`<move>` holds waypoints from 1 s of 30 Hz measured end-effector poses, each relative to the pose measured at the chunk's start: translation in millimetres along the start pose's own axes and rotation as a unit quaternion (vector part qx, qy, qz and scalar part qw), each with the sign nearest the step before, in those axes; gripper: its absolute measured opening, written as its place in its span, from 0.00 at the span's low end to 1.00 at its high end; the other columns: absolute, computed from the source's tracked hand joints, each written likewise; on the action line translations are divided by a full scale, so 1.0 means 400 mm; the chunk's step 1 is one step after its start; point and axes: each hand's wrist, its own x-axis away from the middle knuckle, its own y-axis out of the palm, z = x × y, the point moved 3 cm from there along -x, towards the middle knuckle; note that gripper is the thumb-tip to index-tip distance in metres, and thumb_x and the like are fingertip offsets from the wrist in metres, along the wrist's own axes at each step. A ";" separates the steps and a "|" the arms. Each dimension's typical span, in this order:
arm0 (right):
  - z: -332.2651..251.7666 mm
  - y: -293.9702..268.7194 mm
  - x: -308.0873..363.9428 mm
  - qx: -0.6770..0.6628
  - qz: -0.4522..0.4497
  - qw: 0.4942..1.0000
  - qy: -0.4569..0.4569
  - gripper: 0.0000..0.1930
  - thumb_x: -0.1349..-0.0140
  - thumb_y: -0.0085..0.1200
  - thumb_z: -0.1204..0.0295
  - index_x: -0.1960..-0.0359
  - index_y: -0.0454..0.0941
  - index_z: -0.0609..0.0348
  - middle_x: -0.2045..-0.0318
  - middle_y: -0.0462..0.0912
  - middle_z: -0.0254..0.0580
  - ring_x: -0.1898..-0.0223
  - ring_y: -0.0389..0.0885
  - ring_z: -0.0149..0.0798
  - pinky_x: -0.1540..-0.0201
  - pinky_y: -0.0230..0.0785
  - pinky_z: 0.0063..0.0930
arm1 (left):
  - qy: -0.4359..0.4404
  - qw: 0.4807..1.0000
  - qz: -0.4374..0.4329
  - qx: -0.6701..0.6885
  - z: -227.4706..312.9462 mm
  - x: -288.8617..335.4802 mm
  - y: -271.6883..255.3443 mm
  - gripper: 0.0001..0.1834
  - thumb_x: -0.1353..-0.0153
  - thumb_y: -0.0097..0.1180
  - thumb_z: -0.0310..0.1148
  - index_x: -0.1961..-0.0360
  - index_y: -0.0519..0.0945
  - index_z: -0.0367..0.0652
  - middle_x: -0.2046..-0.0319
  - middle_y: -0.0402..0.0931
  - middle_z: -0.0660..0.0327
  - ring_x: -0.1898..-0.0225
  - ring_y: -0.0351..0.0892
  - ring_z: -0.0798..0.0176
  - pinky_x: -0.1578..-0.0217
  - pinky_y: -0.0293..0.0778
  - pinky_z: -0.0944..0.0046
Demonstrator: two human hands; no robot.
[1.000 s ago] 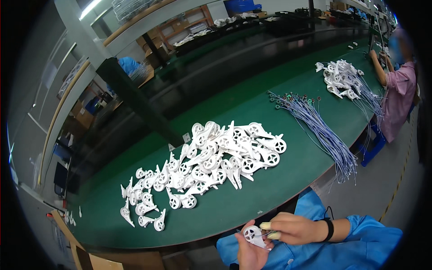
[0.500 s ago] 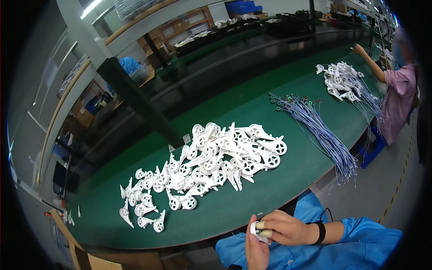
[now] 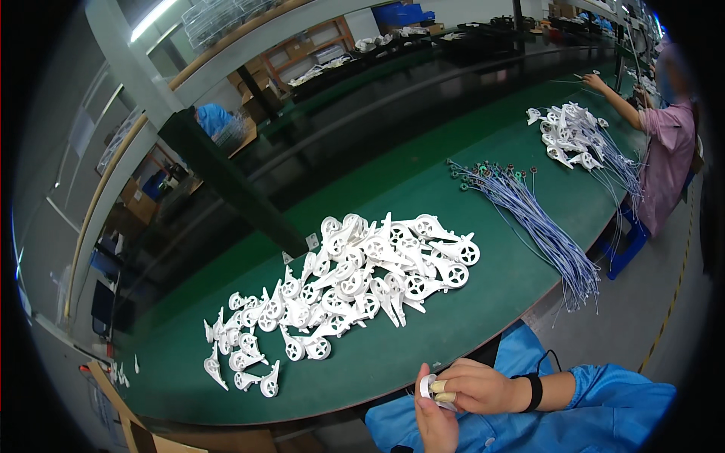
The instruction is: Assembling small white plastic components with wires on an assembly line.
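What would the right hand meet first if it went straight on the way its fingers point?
The white part, held in the left hand: the right hand seems to be touching it now. Beyond it likely comes the left hand itself, though depth is hard to judge.

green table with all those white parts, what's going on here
A person in blue is working at the table edge: the left hand holds a white part, and the right hand, with yellow-covered fingertips, works against it. A pile of similar white parts lies on the green table, with a bundle of wires to its right. Farther right, a co-worker in pink reaches an arm over the table, near a second pile.
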 end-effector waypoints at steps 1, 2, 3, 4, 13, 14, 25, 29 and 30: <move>-0.004 0.001 -0.002 0.008 0.014 1.000 -0.008 0.16 0.54 0.56 0.85 0.60 0.76 0.63 0.60 0.77 0.42 0.62 0.76 0.44 0.60 0.71 0.31 | -0.010 1.000 0.012 0.027 0.000 0.002 0.002 0.35 0.30 0.23 0.54 0.35 0.53 0.34 0.42 0.62 0.51 0.43 0.64 0.59 0.44 0.63 0.64; -0.004 0.001 -0.005 0.008 0.015 1.000 -0.009 0.16 0.54 0.56 0.85 0.60 0.76 0.63 0.60 0.77 0.42 0.62 0.76 0.44 0.60 0.71 0.31 | -0.009 1.000 0.011 0.026 0.004 0.003 0.004 0.35 0.30 0.23 0.54 0.35 0.53 0.34 0.42 0.62 0.51 0.43 0.64 0.59 0.44 0.63 0.64; -0.005 0.003 -0.008 0.004 0.010 1.000 -0.018 0.17 0.54 0.56 0.85 0.59 0.76 0.63 0.59 0.77 0.43 0.62 0.76 0.45 0.60 0.71 0.31 | -0.001 1.000 0.016 0.004 0.009 0.003 0.006 0.36 0.31 0.24 0.55 0.35 0.53 0.34 0.43 0.62 0.52 0.43 0.65 0.59 0.45 0.63 0.64; -0.004 0.002 -0.011 0.001 0.005 1.000 -0.029 0.18 0.55 0.56 0.85 0.58 0.76 0.63 0.59 0.77 0.44 0.63 0.76 0.45 0.61 0.72 0.32 | 0.008 1.000 0.022 -0.018 0.014 0.003 0.009 0.37 0.32 0.25 0.56 0.35 0.53 0.34 0.43 0.63 0.52 0.44 0.65 0.59 0.45 0.64 0.64; -0.013 -0.020 -0.003 0.032 -0.020 0.996 -0.084 0.16 0.55 0.57 0.84 0.61 0.75 0.64 0.61 0.78 0.47 0.67 0.77 0.47 0.63 0.73 0.31 | -0.017 0.999 0.013 0.040 -0.005 0.026 0.025 0.37 0.32 0.29 0.56 0.35 0.52 0.35 0.45 0.64 0.52 0.47 0.68 0.59 0.49 0.68 0.64; -0.013 -0.023 -0.005 0.032 -0.020 0.996 -0.085 0.16 0.55 0.57 0.84 0.61 0.75 0.64 0.61 0.78 0.47 0.67 0.77 0.47 0.63 0.73 0.31 | -0.016 0.999 0.013 0.039 -0.004 0.028 0.027 0.37 0.32 0.29 0.56 0.35 0.52 0.35 0.45 0.64 0.52 0.47 0.68 0.59 0.49 0.68 0.64; 0.005 -0.035 0.004 -0.046 -0.078 0.996 0.000 0.18 0.57 0.47 0.89 0.61 0.74 0.67 0.64 0.78 0.47 0.69 0.75 0.48 0.66 0.71 0.33 | 0.013 1.000 0.002 0.007 0.004 0.039 0.051 0.32 0.30 0.30 0.49 0.36 0.53 0.34 0.47 0.65 0.54 0.49 0.68 0.61 0.49 0.66 0.65; -0.008 -0.038 -0.003 -0.045 -0.061 0.997 -0.013 0.18 0.57 0.46 0.90 0.61 0.74 0.67 0.65 0.78 0.47 0.69 0.76 0.48 0.66 0.71 0.33 | 0.043 0.998 0.006 -0.051 0.001 0.036 0.049 0.29 0.29 0.28 0.46 0.37 0.54 0.32 0.47 0.65 0.53 0.48 0.67 0.59 0.47 0.64 0.64; -0.014 -0.037 -0.003 -0.047 -0.052 0.998 -0.002 0.17 0.56 0.46 0.90 0.62 0.74 0.67 0.65 0.78 0.47 0.69 0.76 0.47 0.66 0.71 0.33 | 0.068 0.994 0.010 -0.082 -0.005 0.035 0.042 0.28 0.29 0.28 0.44 0.38 0.55 0.32 0.47 0.65 0.51 0.47 0.66 0.58 0.46 0.64 0.63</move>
